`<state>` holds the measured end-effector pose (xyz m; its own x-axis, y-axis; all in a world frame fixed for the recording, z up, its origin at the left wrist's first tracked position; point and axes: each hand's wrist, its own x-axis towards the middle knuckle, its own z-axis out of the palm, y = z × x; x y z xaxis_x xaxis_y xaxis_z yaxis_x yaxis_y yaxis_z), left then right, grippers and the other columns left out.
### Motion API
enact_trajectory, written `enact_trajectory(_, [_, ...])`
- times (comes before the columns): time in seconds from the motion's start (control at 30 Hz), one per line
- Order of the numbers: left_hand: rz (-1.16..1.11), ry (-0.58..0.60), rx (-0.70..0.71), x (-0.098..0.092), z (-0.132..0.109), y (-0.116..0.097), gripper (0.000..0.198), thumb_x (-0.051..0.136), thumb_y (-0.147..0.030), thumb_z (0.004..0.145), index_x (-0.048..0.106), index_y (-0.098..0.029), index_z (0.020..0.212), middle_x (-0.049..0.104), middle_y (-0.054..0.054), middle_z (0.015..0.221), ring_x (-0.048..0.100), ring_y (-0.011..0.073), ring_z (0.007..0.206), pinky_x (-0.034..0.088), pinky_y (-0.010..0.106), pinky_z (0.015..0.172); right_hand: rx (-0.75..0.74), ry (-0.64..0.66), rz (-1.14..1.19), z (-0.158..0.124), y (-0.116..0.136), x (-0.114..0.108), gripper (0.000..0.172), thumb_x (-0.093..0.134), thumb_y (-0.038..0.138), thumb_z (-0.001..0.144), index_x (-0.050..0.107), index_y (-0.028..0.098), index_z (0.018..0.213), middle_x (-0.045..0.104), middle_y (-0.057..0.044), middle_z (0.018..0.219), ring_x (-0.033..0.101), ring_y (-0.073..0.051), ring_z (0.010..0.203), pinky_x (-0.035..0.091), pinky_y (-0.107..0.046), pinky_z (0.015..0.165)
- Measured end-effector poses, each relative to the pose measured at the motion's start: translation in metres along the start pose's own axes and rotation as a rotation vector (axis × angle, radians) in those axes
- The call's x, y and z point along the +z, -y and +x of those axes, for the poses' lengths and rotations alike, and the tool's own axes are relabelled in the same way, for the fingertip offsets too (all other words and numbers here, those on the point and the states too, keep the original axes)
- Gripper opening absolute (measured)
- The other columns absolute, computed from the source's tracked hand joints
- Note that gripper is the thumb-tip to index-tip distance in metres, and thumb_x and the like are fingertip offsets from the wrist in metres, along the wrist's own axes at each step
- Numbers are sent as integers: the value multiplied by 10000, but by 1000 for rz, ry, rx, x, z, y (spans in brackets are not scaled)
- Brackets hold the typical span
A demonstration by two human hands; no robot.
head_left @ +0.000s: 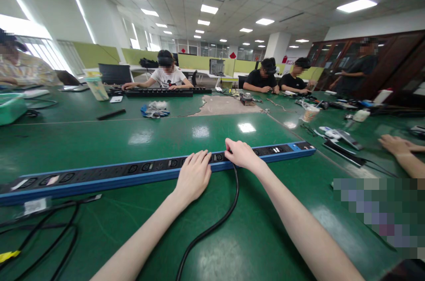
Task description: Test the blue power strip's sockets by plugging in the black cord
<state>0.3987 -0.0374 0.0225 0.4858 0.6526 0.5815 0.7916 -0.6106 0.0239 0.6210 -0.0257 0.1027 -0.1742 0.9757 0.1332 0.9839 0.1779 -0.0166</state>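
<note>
A long blue power strip [113,176] with a black socket face lies across the green table in front of me. My left hand [195,172] is closed over its middle, fingers bent across the top. Just to the right, my right hand [244,153] pinches the end of a black power cord [236,188] at a socket; the plug itself is hidden by my fingers. From there the cord curves down toward me and leaves the bottom of the view.
Black cables [71,228] lie at the lower left. Gloves [155,109] and a black bar [111,114] lie beyond the strip. On the right are a black flat device [343,152], a cup [311,113] and a co-worker's hand [395,144]. Several people sit around the table.
</note>
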Motion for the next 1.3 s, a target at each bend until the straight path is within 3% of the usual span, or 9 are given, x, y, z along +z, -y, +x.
enact_trajectory(0.07, [5, -25, -26, 14, 10, -15, 473, 427, -347, 1073, 590, -199, 1492, 616, 118, 1522, 558, 284, 1412, 377, 503, 1232, 1, -6, -7, 0, 0, 1, 197, 510, 315, 1024, 614, 231, 1168, 755, -78, 983, 714, -253, 920, 397, -298, 750])
enact_trajectory(0.17, [10, -53, -49, 23, 13, -20, 500, 442, -392, 1071, 575, -202, 1515, 629, 129, 1502, 572, 301, 1391, 379, 525, 1226, 8, 4, 1, 0, -2, 0, 205, 523, 342, 1024, 616, 230, 1168, 763, -79, 1001, 727, -255, 941, 429, -299, 767])
enact_trajectory(0.37, [31, -52, 3, 21, 9, -13, 534, 433, -429, 1078, 534, -202, 1550, 640, 128, 1482, 579, 292, 1378, 388, 492, 1219, 126, 26, -114, -1, 1, -11, 438, 527, 533, 1015, 690, 171, 1200, 775, -171, 1096, 743, -330, 1040, 507, -392, 884])
enact_trajectory(0.6, [39, -50, 21, 25, 9, -11, 552, 427, -425, 1080, 507, -193, 1574, 639, 148, 1477, 581, 302, 1370, 398, 515, 1208, 169, 98, -146, -3, 16, -14, 482, 414, 443, 1068, 786, 148, 1146, 768, -212, 1165, 730, -312, 1137, 502, -387, 978])
enact_trajectory(0.93, [3, -31, 8, 25, 8, -8, 567, 396, -435, 1085, 477, -198, 1593, 628, 156, 1489, 569, 303, 1382, 376, 522, 1216, 142, 108, -69, 6, 4, -7, 414, 507, 501, 1017, 794, 205, 979, 787, -163, 1063, 743, -310, 1039, 517, -384, 890])
enact_trajectory(1.3, [0, -12, 3, 25, 8, -8, 570, 381, -438, 1087, 484, -180, 1585, 621, 159, 1498, 559, 305, 1389, 360, 519, 1223, 122, 83, -81, 10, 4, -3, 410, 507, 494, 999, 788, 200, 945, 786, -161, 1041, 750, -325, 994, 527, -392, 837])
